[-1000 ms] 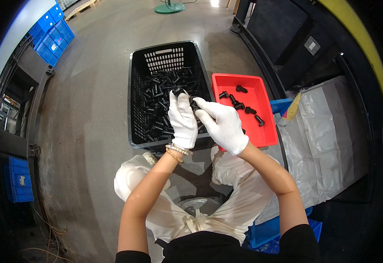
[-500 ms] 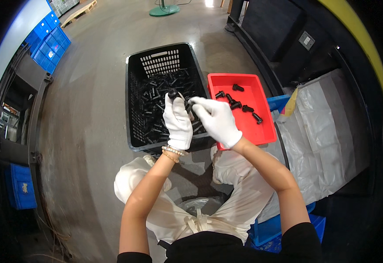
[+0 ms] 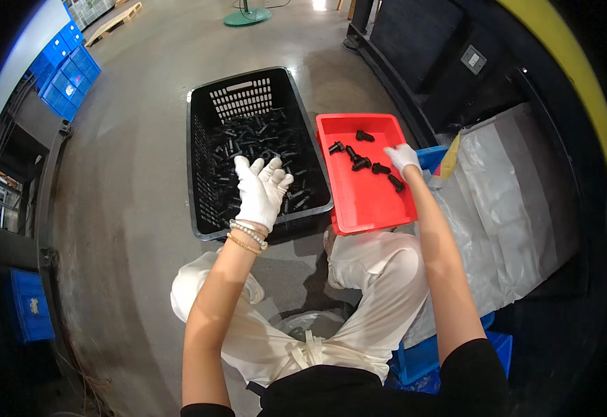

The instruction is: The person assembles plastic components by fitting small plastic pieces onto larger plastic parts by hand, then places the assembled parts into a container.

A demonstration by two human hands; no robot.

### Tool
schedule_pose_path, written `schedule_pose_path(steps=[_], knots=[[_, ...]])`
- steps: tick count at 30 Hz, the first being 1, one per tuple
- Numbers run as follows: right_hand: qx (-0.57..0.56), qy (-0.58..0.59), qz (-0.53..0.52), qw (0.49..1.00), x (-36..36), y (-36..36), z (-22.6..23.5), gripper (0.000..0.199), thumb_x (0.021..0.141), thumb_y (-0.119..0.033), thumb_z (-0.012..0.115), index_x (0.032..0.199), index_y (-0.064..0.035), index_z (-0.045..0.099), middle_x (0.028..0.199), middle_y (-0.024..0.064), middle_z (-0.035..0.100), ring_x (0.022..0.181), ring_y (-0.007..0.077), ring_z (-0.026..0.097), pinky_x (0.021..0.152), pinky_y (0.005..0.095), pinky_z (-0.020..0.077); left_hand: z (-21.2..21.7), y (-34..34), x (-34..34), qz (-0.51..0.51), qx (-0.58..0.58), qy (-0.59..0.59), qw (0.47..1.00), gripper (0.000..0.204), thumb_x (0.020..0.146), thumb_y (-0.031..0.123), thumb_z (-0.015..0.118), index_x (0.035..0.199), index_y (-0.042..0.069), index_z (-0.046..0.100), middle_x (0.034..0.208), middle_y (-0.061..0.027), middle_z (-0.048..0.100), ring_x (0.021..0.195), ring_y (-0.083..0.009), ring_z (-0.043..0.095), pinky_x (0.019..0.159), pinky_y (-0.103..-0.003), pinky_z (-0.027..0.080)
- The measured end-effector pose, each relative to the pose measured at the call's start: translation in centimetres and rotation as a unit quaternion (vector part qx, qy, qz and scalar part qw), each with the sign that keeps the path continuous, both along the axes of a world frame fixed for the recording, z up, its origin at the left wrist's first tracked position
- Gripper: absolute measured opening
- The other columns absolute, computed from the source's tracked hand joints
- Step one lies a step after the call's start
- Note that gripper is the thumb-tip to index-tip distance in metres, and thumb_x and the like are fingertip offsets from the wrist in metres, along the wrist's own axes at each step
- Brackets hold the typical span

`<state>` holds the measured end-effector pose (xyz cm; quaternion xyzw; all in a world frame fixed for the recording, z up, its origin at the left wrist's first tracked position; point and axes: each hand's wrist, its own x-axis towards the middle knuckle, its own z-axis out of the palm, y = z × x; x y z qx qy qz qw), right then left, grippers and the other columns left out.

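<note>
My left hand (image 3: pixel 260 191), in a white glove, is held palm up with fingers spread above the black crate (image 3: pixel 303 215). Nothing lies in it. Many black bolts (image 3: pixel 251 132) are heaped inside that perforated crate. To its right is a shallow red tray (image 3: pixel 373 201) with several black bolts (image 3: pixel 361 164) scattered over its floor. My right hand (image 3: pixel 403 158), also gloved, is over the tray's right edge, close to the loose bolts. Its fingers are drawn together, and anything between them is hidden.
A blue bin (image 3: pixel 430 158) sits right of the tray, beside grey plastic sheeting (image 3: pixel 505 201). Dark machine panels (image 3: pixel 421 48) rise at the right. Blue crates (image 3: pixel 71 80) are stacked far left, and a green round stand base (image 3: pixel 246 17) is on the far floor.
My hands have parted. The left one has opened and no longer holds a bolt; it moved slightly left. My right hand has swung right, from the crate to the tray's right edge.
</note>
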<state>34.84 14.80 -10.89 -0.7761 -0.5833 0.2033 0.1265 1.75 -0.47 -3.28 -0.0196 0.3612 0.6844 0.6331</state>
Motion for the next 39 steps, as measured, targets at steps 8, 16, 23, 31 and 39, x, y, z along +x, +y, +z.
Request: schedule_pose_path(steps=[8, 16, 23, 31, 39], knots=[[-0.232, -0.069, 0.121, 0.963, 0.0, -3.5, -1.4, 0.052, 0.069, -0.030, 0.062, 0.116, -0.0089, 0.057, 0.116, 0.0180, 0.058, 0.106, 0.0305, 0.057, 0.089, 0.0388, 0.0452, -0.1, 0.1, -0.1, -0.090, 0.033, 0.043, 0.994, 0.054, 0.093, 0.050, 0.035, 0.120, 0.003, 0.040, 0.083, -0.0069, 0.053, 0.064, -0.0160, 0.050, 0.063, -0.035, 0.049], [-0.233, -0.208, 0.322, 0.894, -4.2, -3.9, -2.7, 0.044, 0.070, -0.024, 0.063, 0.112, -0.0148, 0.059, 0.115, 0.0137, 0.059, 0.104, 0.0302, 0.057, 0.089, 0.0374, 0.0464, -0.1, 0.1, 0.6, -0.141, 0.048, 0.078, 0.986, 0.054, 0.093, 0.048, 0.036, 0.117, 0.000, 0.042, 0.082, -0.0065, 0.047, 0.063, -0.0142, 0.043, 0.061, -0.032, 0.044], [-0.151, 0.133, 0.215, 0.956, -8.3, -3.3, 1.6, 0.041, 0.077, -0.042, 0.053, 0.082, -0.0013, 0.061, 0.072, 0.0127, 0.060, 0.063, 0.0231, 0.060, 0.049, 0.0363, 0.0466, -0.3, -0.2, 0.0, -0.241, 0.091, 0.379, 0.889, 0.037, 0.092, 0.032, 0.047, 0.116, 0.004, 0.046, 0.083, -0.0049, 0.052, 0.059, -0.0107, 0.048, 0.059, -0.030, 0.045], [-0.218, 0.380, 0.282, 0.854, -13.0, -8.1, 10.7, 0.034, 0.086, -0.035, 0.053, 0.066, -0.0085, 0.048, 0.051, -0.0046, 0.039, 0.036, 0.0055, 0.030, 0.033, 0.0211, 0.0230, 1.1, -1.6, 1.9, -0.236, 0.156, 0.726, 0.626, 0.050, 0.084, 0.032, 0.056, 0.125, 0.007, 0.042, 0.095, -0.0142, 0.064, 0.081, -0.0291, 0.062, 0.073, -0.037, 0.048], [-0.111, 0.313, 0.335, 0.882, -14.0, -9.5, 12.8, 0.026, 0.081, -0.022, 0.056, 0.061, -0.0062, 0.048, 0.054, -0.0047, 0.040, 0.049, 0.0032, 0.034, 0.042, 0.0220, 0.0275, 2.4, -1.1, 1.6, -0.251, 0.187, 0.621, 0.719, 0.027, 0.089, 0.018, 0.046, 0.111, 0.003, 0.050, 0.080, -0.0136, 0.063, 0.065, -0.0177, 0.061, 0.062, -0.029, 0.048]])
